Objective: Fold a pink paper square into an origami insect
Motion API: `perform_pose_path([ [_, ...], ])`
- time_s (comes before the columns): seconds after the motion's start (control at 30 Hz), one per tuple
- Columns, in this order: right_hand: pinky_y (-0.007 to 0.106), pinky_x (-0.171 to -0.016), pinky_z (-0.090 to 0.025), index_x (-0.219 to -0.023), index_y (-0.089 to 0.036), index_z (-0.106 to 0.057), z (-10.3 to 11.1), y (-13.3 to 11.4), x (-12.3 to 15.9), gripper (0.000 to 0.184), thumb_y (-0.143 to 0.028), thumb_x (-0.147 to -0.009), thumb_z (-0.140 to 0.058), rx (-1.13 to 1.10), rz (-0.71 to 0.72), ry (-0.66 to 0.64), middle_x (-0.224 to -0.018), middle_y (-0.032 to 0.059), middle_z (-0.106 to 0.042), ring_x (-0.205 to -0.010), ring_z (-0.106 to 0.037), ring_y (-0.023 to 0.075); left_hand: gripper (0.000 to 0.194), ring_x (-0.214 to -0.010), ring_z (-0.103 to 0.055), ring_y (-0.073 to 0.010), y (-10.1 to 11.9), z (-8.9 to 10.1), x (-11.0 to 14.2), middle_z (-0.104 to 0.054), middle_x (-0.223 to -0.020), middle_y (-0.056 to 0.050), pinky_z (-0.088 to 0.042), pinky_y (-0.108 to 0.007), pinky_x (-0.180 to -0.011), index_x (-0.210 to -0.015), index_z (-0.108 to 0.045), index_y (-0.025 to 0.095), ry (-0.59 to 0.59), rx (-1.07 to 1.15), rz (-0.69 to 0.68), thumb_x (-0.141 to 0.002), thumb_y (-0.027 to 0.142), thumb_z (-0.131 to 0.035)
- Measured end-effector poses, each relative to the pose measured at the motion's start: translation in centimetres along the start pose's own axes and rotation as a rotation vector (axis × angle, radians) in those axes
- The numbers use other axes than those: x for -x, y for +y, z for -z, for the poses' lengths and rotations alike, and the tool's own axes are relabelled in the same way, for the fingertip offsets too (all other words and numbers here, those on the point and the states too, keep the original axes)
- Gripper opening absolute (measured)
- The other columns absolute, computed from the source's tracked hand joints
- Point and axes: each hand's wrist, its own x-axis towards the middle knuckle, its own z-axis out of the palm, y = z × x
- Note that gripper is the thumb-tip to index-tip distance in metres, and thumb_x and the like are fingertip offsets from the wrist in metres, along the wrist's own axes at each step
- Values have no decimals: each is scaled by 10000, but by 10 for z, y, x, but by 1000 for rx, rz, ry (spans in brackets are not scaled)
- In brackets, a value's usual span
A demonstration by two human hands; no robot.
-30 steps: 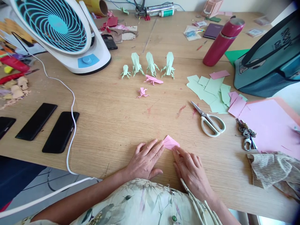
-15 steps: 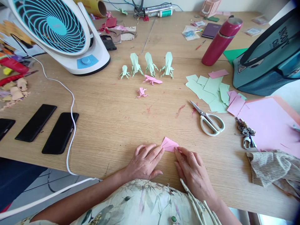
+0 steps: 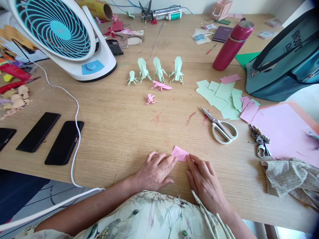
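A small folded piece of pink paper [image 3: 180,153] lies on the wooden table in front of my body, with a crease running across it. My left hand [image 3: 156,170] rests flat at its left corner, fingers stretched out and fingertips pressing the edge, the thumb apart. At the paper's right corner, my right hand [image 3: 203,177] has its fingertips drawn together on the edge; the thumb is partly hidden underneath. Beyond my hands stand folded pink paper figures, a small one [image 3: 150,99] and a longer one [image 3: 161,86]. Behind them are several pale green folded figures [image 3: 159,70].
Scissors [image 3: 220,127] lie right of the paper, near green paper scraps [image 3: 221,96] and keys [image 3: 260,141]. A red flask [image 3: 233,46] and a teal bag [image 3: 279,63] stand behind. At left are a fan [image 3: 64,36], its white cable [image 3: 77,113] and black phones [image 3: 64,142].
My left fingertips have slid slightly to the right along the paper's lower edge. The view has shifted a little; the paper and my right hand stay nearly in place.
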Motion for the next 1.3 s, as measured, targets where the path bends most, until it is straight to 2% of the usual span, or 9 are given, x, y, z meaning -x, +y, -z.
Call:
perform_pose_path([
  [0.17, 458, -845, -542, -1454, -53, -408, -2, -2, 2, 491, -149, -977, -477, 43, -56, -33, -1285, 227, -566, -1030, -566, 303, 635, -1185, -431, -265, 1, -1, 2, -589, -1350, -118, -297, -433, -1024, -1355, -580, 150, -34, 13, 9, -1019, 574, -248],
  [0.3, 483, -872, -532, -1471, -130, -389, 0, -1, 0, 502, -131, -974, -455, -22, -110, -67, -1307, 203, -559, -1079, -567, 304, 644, -1221, -417, -274, 3, -1, 1, -573, -1381, -132, -282, -442, -1042, -1357, -567, 129, -38, 50, 3, -1023, 565, -231],
  [0.5, 461, -886, -539, -1443, -183, -422, 4, 0, 2, 490, -105, -961, -467, -197, -136, 32, -1275, 177, -533, -1073, -576, 269, 628, -1248, -421, -280, 6, -3, -1, -564, -1407, -147, -296, -442, -1018, -1302, -604, 116, -9, 70, -31, -1036, 534, -219],
  [0.6, 430, -872, -542, -1374, -198, -488, 6, 2, -2, 412, -122, -970, -476, -259, -178, 36, -1212, 151, -555, -1048, -590, 253, 611, -1239, -444, -284, 5, -3, 0, -568, -1404, -155, -295, -445, -1017, -1308, -601, 120, -14, 92, -28, -1031, 541, -255],
  [0.77, 381, -791, -548, -1240, -192, -566, 8, 7, -18, 272, -187, -984, -474, -319, -289, 16, -1087, 112, -575, -930, -609, 221, 625, -1265, -416, -278, 0, 1, 3, -558, -1421, -138, -281, -459, -1034, -1384, -535, 120, -42, 122, -22, -1037, 532, -220],
  [0.93, 384, -761, -536, -1141, -198, -594, 5, 6, -27, 206, -217, -944, -535, -295, -341, -8, -1033, 99, -569, -871, -607, 226, 596, -1275, -396, -288, -3, 1, 6, -543, -1430, -124, -290, -449, -1030, -1434, -496, 160, -69, 140, 2, -1022, 541, -293],
  [1.13, 385, -722, -498, -966, -201, -591, 1, 4, -32, 88, -265, -907, -586, -223, -384, -55, -913, 78, -561, -812, -575, 238, 570, -1243, -415, -287, -3, -1, 7, -553, -1404, -121, -290, -445, -1025, -1418, -514, 161, -24, 163, 3, -1011, 531, -363],
  [1.3, 319, -639, -459, -833, -223, -550, 3, 4, -34, 70, -243, -896, -574, -443, -450, -78, -786, 31, -611, -707, -584, 197, 416, -1202, -466, -258, -5, 2, 7, -586, -1361, -108, -322, -411, -1000, -1330, -588, 195, -1, 220, 4, -1013, 418, -439],
])
